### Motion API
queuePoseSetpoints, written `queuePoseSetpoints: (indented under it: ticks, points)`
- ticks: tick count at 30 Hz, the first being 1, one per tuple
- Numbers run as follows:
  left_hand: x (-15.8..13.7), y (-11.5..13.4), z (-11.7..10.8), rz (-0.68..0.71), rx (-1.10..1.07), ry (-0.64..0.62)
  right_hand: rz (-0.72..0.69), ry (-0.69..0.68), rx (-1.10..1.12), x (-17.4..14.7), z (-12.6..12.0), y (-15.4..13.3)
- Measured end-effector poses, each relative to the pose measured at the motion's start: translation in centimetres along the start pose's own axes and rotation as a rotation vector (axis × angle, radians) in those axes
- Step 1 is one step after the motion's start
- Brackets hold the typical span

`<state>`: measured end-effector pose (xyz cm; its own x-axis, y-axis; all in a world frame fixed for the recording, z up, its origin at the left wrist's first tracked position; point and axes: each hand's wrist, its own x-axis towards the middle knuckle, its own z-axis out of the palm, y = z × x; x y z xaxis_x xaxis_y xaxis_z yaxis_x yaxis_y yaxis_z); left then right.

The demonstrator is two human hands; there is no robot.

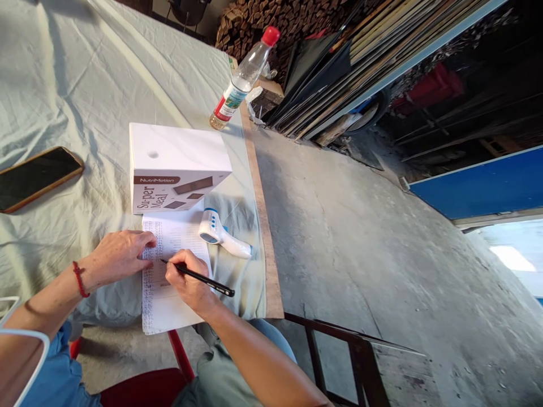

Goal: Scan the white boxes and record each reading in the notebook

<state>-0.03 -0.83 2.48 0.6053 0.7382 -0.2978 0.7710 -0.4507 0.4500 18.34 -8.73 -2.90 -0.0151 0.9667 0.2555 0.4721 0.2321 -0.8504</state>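
My right hand (190,282) grips a black pen (210,281), its tip touching a sheet of paper (178,314) with printed and handwritten lines. Small dense handwriting runs down the sheet's left side. Resting at that left edge is my left hand (119,255), thumb and fingers apart, holding nothing. A white infrared thermometer (231,244) lies across the sheet's right edge, just beyond my right hand. At the top of the paper stands a white NutriMotion "Super Meal" box (180,148), which hides the sheet's far end.
A phone (38,176) lies on the wrinkled pale tablecloth (106,73) to the left. Behind the box stands a red-capped plastic bottle (237,93) near the table's wooden edge (261,212). Concrete floor (331,226), stacked boards and firewood (254,22) are beyond.
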Motion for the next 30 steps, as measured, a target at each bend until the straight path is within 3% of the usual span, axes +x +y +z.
queuePoseSetpoints:
  ticks: [5,23,30]
  points:
    - [0.04,-0.09,0.11,0.015,-0.005,0.030,-0.010,-0.019,-0.020,0.04,-0.03,-0.14]
    - [0.11,0.34,-0.30,-0.065,0.011,-0.068,-0.073,-0.043,-0.014,0.35,-0.44,-0.25]
    - [0.11,0.39,-0.38,-0.062,0.013,-0.075,-0.167,0.043,0.014,0.33,0.00,0.27]
